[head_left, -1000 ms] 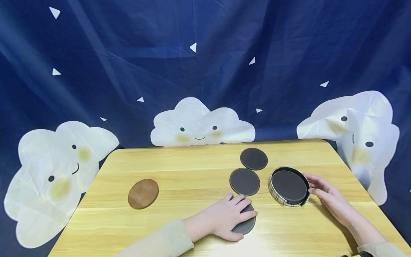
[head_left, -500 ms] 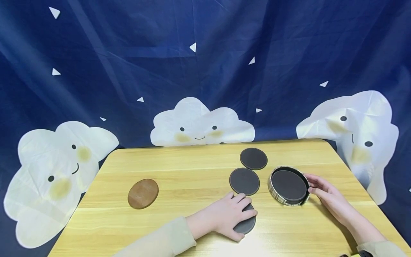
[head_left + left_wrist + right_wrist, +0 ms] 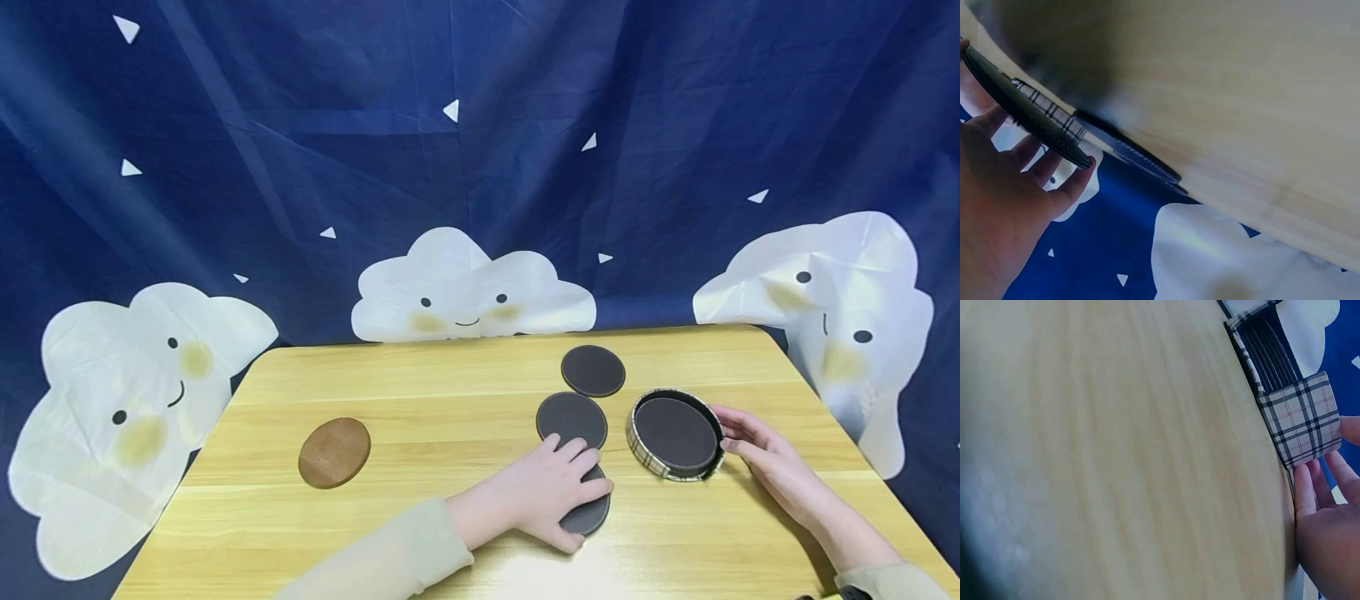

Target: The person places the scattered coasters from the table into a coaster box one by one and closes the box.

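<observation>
My left hand (image 3: 543, 493) grips a round dark leather coaster (image 3: 591, 515) by its edges, fingers spread over the top in the head view. The left wrist view shows this coaster (image 3: 1025, 119) tilted and raised off the table, pinched between thumb and fingertips. Beyond it two more dark coasters lie flat: a nearer coaster (image 3: 572, 417), partly covered by my fingers, and a farther coaster (image 3: 592, 371). My right hand (image 3: 772, 462) holds the right side of a round plaid coaster holder (image 3: 642, 450). Through the holder's side gap, a stack of coasters (image 3: 1272, 353) shows in the right wrist view.
A brown round disc (image 3: 334, 452) lies by itself on the left of the wooden table (image 3: 435, 383). Behind the table's far edge hangs a dark blue curtain (image 3: 465, 167) printed with white clouds.
My left hand has lifted the coaster and moved it slightly right and away from me, toward the nearer flat coaster. The right hand and holder stay in place.
</observation>
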Demonstrator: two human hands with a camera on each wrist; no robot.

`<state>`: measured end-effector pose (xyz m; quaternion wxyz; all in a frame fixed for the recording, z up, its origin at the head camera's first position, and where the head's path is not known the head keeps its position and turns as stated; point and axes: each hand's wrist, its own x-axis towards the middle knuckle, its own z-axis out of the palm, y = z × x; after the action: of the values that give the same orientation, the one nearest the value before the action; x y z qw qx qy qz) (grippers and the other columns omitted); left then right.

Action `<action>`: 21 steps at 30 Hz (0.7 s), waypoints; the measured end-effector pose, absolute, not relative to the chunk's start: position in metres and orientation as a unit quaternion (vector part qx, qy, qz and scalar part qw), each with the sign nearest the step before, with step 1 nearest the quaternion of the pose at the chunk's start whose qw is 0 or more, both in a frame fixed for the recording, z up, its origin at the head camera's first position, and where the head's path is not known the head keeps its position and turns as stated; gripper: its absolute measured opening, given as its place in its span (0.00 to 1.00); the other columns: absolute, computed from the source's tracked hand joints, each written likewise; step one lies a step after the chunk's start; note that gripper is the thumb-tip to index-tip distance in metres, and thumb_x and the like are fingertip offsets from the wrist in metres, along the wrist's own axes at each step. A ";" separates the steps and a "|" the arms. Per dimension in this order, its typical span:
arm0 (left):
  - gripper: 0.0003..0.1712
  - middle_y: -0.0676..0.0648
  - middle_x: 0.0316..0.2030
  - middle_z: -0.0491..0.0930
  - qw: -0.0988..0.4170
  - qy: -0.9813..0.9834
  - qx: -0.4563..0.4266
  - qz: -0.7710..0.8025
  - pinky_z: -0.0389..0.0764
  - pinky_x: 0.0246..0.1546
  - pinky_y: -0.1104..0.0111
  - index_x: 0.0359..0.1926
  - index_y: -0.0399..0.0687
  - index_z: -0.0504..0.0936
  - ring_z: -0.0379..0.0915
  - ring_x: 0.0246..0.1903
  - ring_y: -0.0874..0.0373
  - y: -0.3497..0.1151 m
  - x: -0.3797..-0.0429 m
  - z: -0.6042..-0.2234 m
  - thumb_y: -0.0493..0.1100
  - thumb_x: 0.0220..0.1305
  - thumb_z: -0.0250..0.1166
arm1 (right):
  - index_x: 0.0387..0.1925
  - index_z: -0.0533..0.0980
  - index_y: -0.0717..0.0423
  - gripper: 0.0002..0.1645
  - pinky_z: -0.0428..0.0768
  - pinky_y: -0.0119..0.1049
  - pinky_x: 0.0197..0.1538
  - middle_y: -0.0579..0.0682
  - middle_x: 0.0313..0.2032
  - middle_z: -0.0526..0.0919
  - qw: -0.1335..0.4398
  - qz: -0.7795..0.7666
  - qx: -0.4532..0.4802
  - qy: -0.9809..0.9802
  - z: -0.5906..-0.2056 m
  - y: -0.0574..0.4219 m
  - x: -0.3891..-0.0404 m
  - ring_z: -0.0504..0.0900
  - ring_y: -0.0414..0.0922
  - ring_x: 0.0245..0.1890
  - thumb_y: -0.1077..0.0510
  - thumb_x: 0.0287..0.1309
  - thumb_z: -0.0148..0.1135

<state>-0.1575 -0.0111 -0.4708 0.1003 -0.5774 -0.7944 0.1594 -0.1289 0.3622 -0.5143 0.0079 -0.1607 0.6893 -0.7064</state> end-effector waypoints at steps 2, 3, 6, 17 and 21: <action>0.46 0.53 0.67 0.72 0.104 -0.794 -0.577 0.160 0.72 0.55 0.62 0.73 0.72 0.70 0.67 0.65 0.55 -0.007 -0.159 -0.468 0.80 0.57 0.59 | 0.68 0.74 0.47 0.34 0.73 0.18 0.59 0.37 0.59 0.85 0.009 -0.706 -0.162 0.689 -0.515 0.362 -0.129 0.82 0.30 0.56 0.78 0.73 0.42; 0.46 0.53 0.67 0.72 0.107 -0.795 -0.576 0.160 0.72 0.55 0.62 0.73 0.72 0.70 0.67 0.65 0.55 -0.005 -0.159 -0.467 0.81 0.56 0.59 | 0.69 0.74 0.47 0.35 0.73 0.18 0.59 0.37 0.59 0.85 0.010 -0.707 -0.163 0.689 -0.515 0.362 -0.129 0.82 0.30 0.56 0.78 0.73 0.42; 0.46 0.52 0.67 0.72 0.116 -0.795 -0.572 0.162 0.72 0.55 0.61 0.72 0.72 0.70 0.67 0.66 0.55 0.002 -0.162 -0.464 0.81 0.56 0.59 | 0.69 0.74 0.47 0.35 0.73 0.18 0.59 0.37 0.59 0.85 0.010 -0.707 -0.167 0.687 -0.515 0.363 -0.130 0.82 0.30 0.57 0.78 0.73 0.42; 0.46 0.54 0.67 0.70 0.115 -0.808 -0.555 0.163 0.71 0.58 0.62 0.76 0.73 0.67 0.66 0.68 0.56 0.027 -0.176 -0.446 0.81 0.59 0.56 | 0.69 0.74 0.48 0.34 0.73 0.18 0.59 0.37 0.60 0.85 0.017 -0.710 -0.159 0.686 -0.515 0.363 -0.129 0.82 0.30 0.57 0.78 0.73 0.42; 0.46 0.54 0.69 0.69 0.113 -0.810 -0.552 0.160 0.70 0.59 0.62 0.76 0.73 0.66 0.64 0.69 0.56 0.038 -0.182 -0.439 0.80 0.60 0.56 | 0.69 0.74 0.47 0.34 0.73 0.18 0.59 0.36 0.60 0.84 0.015 -0.710 -0.159 0.686 -0.515 0.363 -0.128 0.82 0.30 0.57 0.78 0.73 0.42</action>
<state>-0.1816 0.0375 -0.4389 0.1129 -0.5525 -0.8103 0.1597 -0.1285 0.3628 -0.5148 0.0149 -0.1587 0.6860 -0.7100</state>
